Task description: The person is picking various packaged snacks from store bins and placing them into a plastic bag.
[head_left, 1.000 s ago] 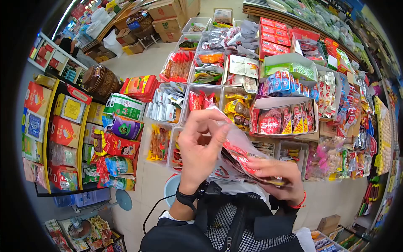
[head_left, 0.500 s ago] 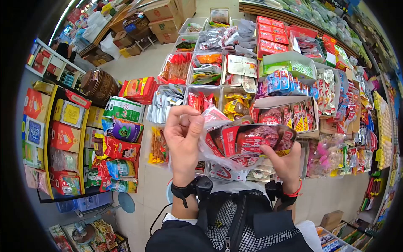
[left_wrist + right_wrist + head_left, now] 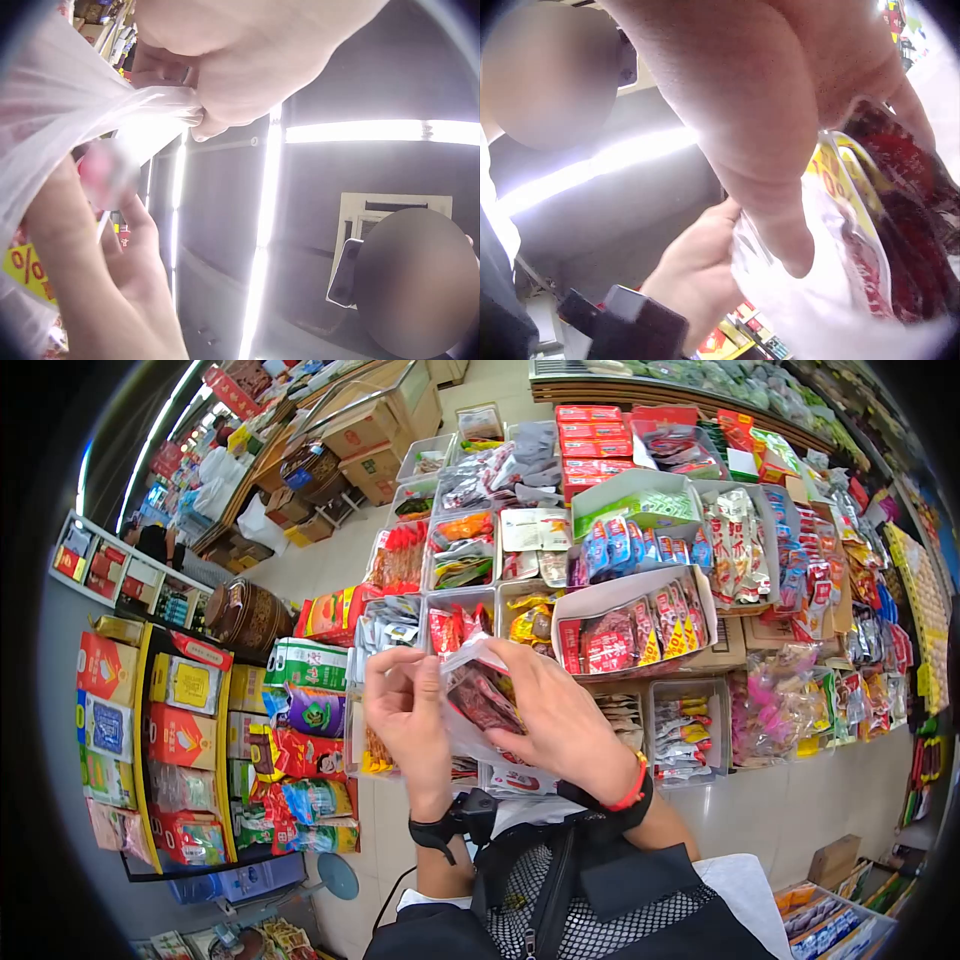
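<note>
In the head view my left hand [image 3: 405, 710] pinches the rim of a thin translucent plastic bag [image 3: 460, 735] between thumb and fingers. My right hand [image 3: 565, 720] grips flat clear packets of dark red meat [image 3: 485, 695] at the mouth of that bag. The right wrist view has the packets [image 3: 911, 217] beside the right thumb, with yellow and red print on their edges and white bag film [image 3: 810, 292] next to them. Seen from the left wrist, the bag's rim [image 3: 112, 109] is stretched from the left fingers, and the right hand [image 3: 112, 277] is below it.
An open white box [image 3: 635, 625] of similar red packets stands just beyond my right hand. Clear bins of snacks [image 3: 465, 550] cover the stand ahead. To the left is a rack of bagged and boxed goods [image 3: 190, 730]; wrapped pink items [image 3: 790, 700] lie to the right.
My right hand first held the packets low at right, then turned them face up over the bag. Now it has moved left, close to the left hand, with the packets at the bag's mouth.
</note>
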Demonstrator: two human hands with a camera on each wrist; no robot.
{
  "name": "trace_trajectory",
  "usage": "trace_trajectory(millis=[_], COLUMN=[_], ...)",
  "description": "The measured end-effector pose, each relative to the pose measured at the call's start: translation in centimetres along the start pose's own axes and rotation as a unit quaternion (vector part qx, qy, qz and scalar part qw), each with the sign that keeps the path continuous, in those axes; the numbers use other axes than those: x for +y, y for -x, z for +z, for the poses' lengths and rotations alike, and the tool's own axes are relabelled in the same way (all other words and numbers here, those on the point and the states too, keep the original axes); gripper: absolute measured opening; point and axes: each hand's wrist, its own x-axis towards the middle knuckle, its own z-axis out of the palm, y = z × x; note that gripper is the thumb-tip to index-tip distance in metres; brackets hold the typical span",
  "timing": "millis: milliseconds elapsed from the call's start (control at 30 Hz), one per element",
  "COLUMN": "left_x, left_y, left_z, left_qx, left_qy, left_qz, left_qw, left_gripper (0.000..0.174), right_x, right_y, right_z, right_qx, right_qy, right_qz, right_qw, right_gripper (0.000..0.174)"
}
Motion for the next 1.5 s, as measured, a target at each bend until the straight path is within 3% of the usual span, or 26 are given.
trace_trajectory(millis=[167,233,267,300,567,700,800,1000,1100,1233,1433,1500], left_x=[0.1,0.1,0.2,0.2,-0.3,-0.7,-1.2,-1.9,-1.9,-2.0,-2.3,-2.4], left_y=[0.0,0.0,0.2,0.2,-0.1,-0.8,-0.9,-0.9,-0.9,-1.1,-1.6,-1.7], left_z=[0.2,0.2,0.2,0.4,0.1,-0.6,-1.2,-1.3,-1.7,-2.4,-2.4,-2.4], left_qx=[0.015,0.02,0.014,0.0,-0.036,-0.038,-0.057,-0.117,-0.138,-0.141,-0.132,-0.125], left_qy=[0.03,0.037,0.062,0.069,0.108,0.131,0.144,0.165,0.174,0.189,0.185,0.173], left_qz=[-0.003,-0.013,-0.061,-0.055,-0.065,-0.067,-0.069,-0.074,-0.099,-0.12,-0.109,-0.104], left_qw=[0.999,0.999,0.996,0.996,0.991,0.988,0.985,0.977,0.97,0.964,0.968,0.971], left_gripper=[0.015,0.015,0.016,0.016,0.017,0.018,0.021,0.029,0.029,0.029,0.028,0.027], right_x=[-1.4,-0.4,0.0,1.5,3.7,3.3,4.1,3.7,6.8,8.0,10.3,11.1], right_y=[2.5,3.1,2.8,3.0,2.5,1.5,1.0,-1.8,-2.2,-4.2,-3.3,-2.3], right_z=[-4.8,-7.1,-8.1,-8.9,-10.3,-9.7,-9.2,-8.8,-8.5,-7.6,-7.2,-7.8], right_qx=[0.074,0.196,0.252,0.272,0.206,0.171,0.127,0.059,0.018,-0.081,-0.017,0.004], right_qy=[0.027,0.046,0.041,0.143,0.34,0.463,0.408,0.449,0.497,0.416,0.39,0.328], right_qz=[0.008,0.126,0.19,0.177,0.253,0.234,0.304,0.393,0.355,0.453,0.392,0.359], right_qw=[0.997,0.971,0.948,0.935,0.882,0.837,0.851,0.8,0.792,0.784,0.833,0.874], right_gripper=[0.07,0.049,0.045,0.043,0.054,0.062,0.063,0.07,0.069,0.065,0.058,0.056])
